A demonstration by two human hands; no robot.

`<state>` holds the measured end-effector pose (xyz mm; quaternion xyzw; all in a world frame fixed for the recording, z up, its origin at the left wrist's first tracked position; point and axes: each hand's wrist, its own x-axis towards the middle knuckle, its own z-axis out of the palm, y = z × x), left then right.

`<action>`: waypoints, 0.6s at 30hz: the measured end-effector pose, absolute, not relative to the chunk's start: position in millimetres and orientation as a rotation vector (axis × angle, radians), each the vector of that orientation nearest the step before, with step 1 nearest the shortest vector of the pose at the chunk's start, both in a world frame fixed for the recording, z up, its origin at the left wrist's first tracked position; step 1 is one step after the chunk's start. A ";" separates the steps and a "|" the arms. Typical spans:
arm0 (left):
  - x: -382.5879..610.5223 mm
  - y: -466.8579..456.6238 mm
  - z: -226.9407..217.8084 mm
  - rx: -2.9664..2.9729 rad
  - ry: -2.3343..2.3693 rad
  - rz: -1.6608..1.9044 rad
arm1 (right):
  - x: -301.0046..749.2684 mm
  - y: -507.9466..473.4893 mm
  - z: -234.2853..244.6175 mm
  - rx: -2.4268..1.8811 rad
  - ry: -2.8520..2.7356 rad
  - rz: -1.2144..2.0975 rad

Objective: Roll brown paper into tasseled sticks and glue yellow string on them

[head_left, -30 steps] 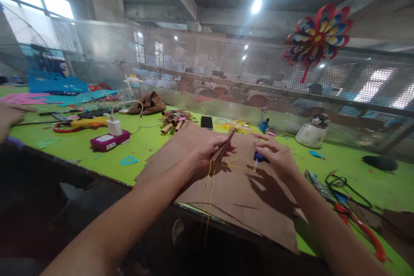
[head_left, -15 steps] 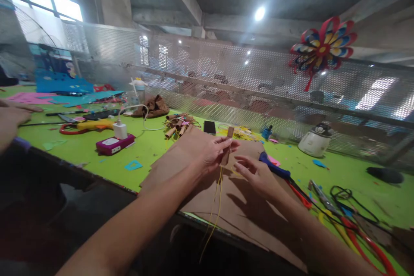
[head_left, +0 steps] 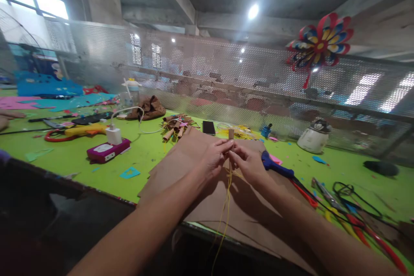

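Note:
Between the fingers of my left hand point(head_left: 216, 155) is a small roll of brown paper point(head_left: 231, 134), held upright over the brown paper sheets point(head_left: 190, 151). My right hand point(head_left: 248, 163) pinches the same roll from the right, lower down. A yellow string point(head_left: 228, 194) hangs from the roll's bottom end, past the table's front edge. My fingers cover the middle of the roll. Behind the sheets lies a pile of similar brown rolls point(head_left: 177, 128) with yellow strings. Further right is a tangle of yellow string point(head_left: 242, 131).
A blue-handled tool point(head_left: 276, 164), red-handled pliers point(head_left: 355, 220) and black cord lie to the right. At left are a purple power strip point(head_left: 108, 150) with a white charger, and a yellow glue gun point(head_left: 86, 129). A phone point(head_left: 208, 127) lies behind the sheets. Another person's hand point(head_left: 8, 116) shows far left.
My right hand has moved left and closed on the roll beside my left hand. The view has turned slightly right. The other person's hand has slipped mostly out of view.

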<state>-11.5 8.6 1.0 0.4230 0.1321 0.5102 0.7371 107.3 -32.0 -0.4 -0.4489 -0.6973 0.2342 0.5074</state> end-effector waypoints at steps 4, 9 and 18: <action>-10.1 6.4 0.9 0.971 0.326 1.124 | 113.8 -36.0 -3.0 -1.092 -1.660 0.559; -9.9 3.1 4.3 0.965 0.412 1.101 | 123.2 -39.2 -4.1 -1.131 -1.749 0.477; -13.9 8.9 5.7 0.948 0.480 1.167 | 125.4 -36.7 -4.2 -1.199 -1.623 0.391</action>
